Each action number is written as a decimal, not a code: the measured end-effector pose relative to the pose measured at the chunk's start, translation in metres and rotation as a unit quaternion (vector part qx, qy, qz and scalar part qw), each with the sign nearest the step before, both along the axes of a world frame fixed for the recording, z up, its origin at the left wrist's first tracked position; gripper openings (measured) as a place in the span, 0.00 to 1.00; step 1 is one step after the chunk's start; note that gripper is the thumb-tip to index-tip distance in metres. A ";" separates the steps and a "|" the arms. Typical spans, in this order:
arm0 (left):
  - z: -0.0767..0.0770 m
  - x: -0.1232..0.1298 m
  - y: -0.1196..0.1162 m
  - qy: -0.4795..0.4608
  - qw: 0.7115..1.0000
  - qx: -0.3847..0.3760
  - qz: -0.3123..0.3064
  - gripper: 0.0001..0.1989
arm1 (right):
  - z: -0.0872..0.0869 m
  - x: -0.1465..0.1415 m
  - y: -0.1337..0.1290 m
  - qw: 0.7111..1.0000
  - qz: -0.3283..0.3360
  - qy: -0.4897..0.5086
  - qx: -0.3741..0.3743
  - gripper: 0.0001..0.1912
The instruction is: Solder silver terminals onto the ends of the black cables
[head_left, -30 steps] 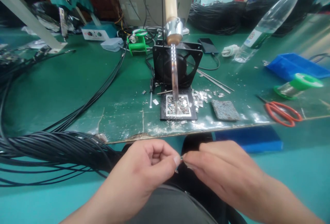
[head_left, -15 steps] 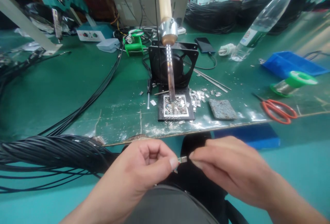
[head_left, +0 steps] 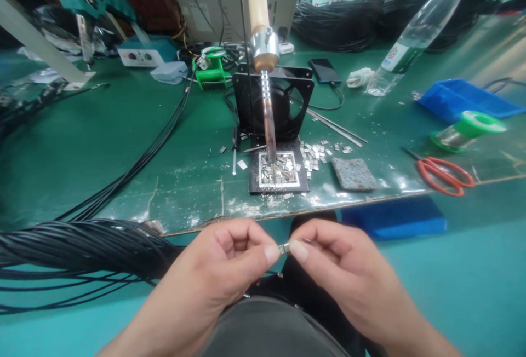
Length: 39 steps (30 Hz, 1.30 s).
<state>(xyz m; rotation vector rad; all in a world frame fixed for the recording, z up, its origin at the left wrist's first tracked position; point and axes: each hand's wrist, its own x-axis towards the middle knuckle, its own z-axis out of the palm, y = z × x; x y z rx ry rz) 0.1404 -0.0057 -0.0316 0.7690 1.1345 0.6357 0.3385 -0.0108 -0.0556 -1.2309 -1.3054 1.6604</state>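
Note:
A small metal connector (head_left: pixel 284 248) sits between my two hands, below the table's front edge. My left hand (head_left: pixel 232 261) is closed, its thumb and forefinger pinching the connector's left end. From the other side, the thumb and fingers of my right hand (head_left: pixel 339 264) close on its right end. Above them a soldering iron (head_left: pixel 268 110) points down over a framed tray (head_left: pixel 260 179) of small metal parts. A black fan (head_left: pixel 302 99) stands behind the iron. Black cables (head_left: pixel 82 247) lie in a bundle left of my left hand.
Loose metal pieces (head_left: pixel 314 154) lie right of the tray, then a grey block (head_left: pixel 354 174), orange-handled scissors (head_left: pixel 444 175) and a solder spool (head_left: pixel 468 131). Farther back are a blue bin (head_left: pixel 464 99), a plastic bottle (head_left: pixel 415 39) and a phone (head_left: pixel 324 71). A screwdriver (head_left: pixel 234 149) lies left of the tray.
My right hand has moved left and turned, and its thumb and fingers now meet the connector, which stood a little apart from them before. The view has shifted slightly.

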 end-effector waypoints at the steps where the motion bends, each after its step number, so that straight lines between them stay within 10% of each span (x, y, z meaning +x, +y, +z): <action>1: 0.000 0.000 0.000 -0.003 1.000 -0.002 0.001 0.13 | 0.000 0.000 0.000 1.000 0.000 0.002 -0.002 0.14; 39: -0.006 0.001 0.008 -0.041 0.998 -0.049 0.005 0.11 | -0.001 -0.002 0.003 1.000 -0.009 0.002 0.004 0.13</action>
